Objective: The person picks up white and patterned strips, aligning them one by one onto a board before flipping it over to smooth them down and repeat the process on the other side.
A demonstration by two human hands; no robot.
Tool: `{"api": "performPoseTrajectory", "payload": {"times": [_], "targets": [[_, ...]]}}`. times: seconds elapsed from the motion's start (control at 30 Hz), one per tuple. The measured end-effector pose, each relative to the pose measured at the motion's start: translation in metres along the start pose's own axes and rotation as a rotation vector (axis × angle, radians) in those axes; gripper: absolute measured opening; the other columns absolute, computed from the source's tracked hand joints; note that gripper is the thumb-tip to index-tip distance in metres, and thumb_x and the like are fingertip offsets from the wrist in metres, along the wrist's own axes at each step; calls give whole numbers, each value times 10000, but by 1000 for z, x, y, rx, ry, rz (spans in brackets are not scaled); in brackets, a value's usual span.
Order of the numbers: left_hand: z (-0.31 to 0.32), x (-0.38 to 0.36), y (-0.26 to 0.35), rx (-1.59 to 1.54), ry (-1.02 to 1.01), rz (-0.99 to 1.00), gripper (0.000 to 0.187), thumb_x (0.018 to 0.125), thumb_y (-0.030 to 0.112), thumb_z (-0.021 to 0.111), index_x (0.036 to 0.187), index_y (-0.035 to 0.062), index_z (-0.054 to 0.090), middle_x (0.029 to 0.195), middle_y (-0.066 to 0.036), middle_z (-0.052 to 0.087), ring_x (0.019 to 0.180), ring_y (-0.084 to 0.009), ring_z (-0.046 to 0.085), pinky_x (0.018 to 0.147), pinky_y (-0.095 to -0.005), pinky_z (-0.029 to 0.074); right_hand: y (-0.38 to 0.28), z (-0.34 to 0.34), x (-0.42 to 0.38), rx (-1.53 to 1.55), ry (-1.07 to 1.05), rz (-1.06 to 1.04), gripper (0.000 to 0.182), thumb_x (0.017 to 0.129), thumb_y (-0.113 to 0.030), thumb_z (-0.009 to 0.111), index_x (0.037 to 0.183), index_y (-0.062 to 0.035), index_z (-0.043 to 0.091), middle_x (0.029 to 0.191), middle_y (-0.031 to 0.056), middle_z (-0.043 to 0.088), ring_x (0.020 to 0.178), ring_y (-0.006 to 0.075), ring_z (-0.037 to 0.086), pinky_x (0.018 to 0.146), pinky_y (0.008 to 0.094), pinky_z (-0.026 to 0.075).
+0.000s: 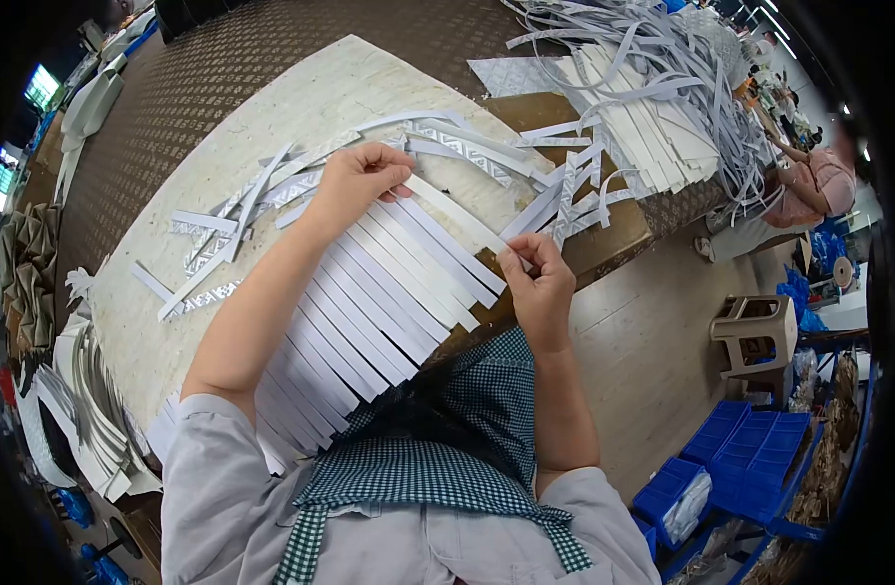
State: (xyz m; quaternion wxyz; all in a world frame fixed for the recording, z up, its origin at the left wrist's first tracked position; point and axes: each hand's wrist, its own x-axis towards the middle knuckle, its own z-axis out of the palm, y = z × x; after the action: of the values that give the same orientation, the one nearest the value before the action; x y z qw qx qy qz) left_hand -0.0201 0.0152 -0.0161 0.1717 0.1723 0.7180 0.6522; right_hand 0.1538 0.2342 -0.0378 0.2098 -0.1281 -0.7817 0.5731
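Note:
A long white strip [457,211] is stretched between my two hands. My left hand [369,175] pinches its far end, fingers closed, above the top of a row of strips. Its near end is held by my right hand [537,273], closed with thumb and fingertips, at the table's front edge. Below and left of this strip, a row of white strips [369,292] lies side by side, their near ends hanging over the edge above my checked apron. Patterned silver-white strips [457,151] lie scattered loosely beyond my left hand.
A pale worn board [301,97] covers the table. At the back right lie a stack of white strips [652,136] and a tangled heap of long strips [662,49]. A beige stool [755,336] and blue bins [750,444] stand right. Another person [808,190] is at far right.

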Motion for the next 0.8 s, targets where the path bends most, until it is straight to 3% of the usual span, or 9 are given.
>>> {"api": "performPoseTrajectory", "payload": {"times": [0.07, 0.17, 0.47, 0.57, 0.77, 0.8], "targets": [[0, 6, 3, 85, 2, -31, 96, 899, 85, 704, 955, 8, 722, 834, -27, 703, 720, -86, 649, 662, -231, 525, -1, 3, -2, -18, -5, 21, 104, 878, -85, 729, 946, -24, 678, 860, 74, 666, 732, 149, 640, 696, 279, 528], [-4, 18, 13, 434, -72, -33, 79, 845, 81, 729, 889, 16, 728, 782, -25, 695, 701, -94, 624, 659, -256, 513, 9, 10, -3, -58, 4, -56, 96, 871, -82, 728, 933, -26, 682, 850, 68, 664, 728, 146, 643, 687, 283, 531], [-13, 46, 9, 553, -279, -5, 64, 812, 93, 729, 840, 34, 732, 760, -32, 694, 731, -124, 611, 707, -301, 504, 7, 12, -2, -119, 9, -32, 67, 854, -72, 713, 908, -44, 685, 800, 54, 661, 704, 150, 640, 664, 290, 523], [-13, 52, 10, 599, -313, 3, 61, 805, 93, 725, 827, 35, 730, 747, -39, 693, 731, -132, 609, 703, -303, 501, 9, 15, -3, -122, 21, -103, 34, 882, -22, 687, 898, -1, 666, 742, -22, 633, 645, 27, 515, 574, 214, 440], [-6, 48, 16, 765, -304, 73, 59, 798, 103, 702, 811, 50, 725, 716, -84, 684, 702, -176, 620, 693, -327, 498, 6, 13, -3, -254, 38, -214, 39, 849, -30, 704, 864, -17, 671, 747, 21, 643, 622, 73, 541, 572, 246, 457], [-4, 46, 17, 788, -298, 76, 60, 803, 106, 692, 816, 55, 722, 745, -89, 685, 715, -195, 629, 699, -334, 501, 6, 13, -3, -267, 33, -204, 44, 836, -43, 706, 852, -40, 664, 733, 24, 630, 641, 116, 559, 585, 278, 466]]}}
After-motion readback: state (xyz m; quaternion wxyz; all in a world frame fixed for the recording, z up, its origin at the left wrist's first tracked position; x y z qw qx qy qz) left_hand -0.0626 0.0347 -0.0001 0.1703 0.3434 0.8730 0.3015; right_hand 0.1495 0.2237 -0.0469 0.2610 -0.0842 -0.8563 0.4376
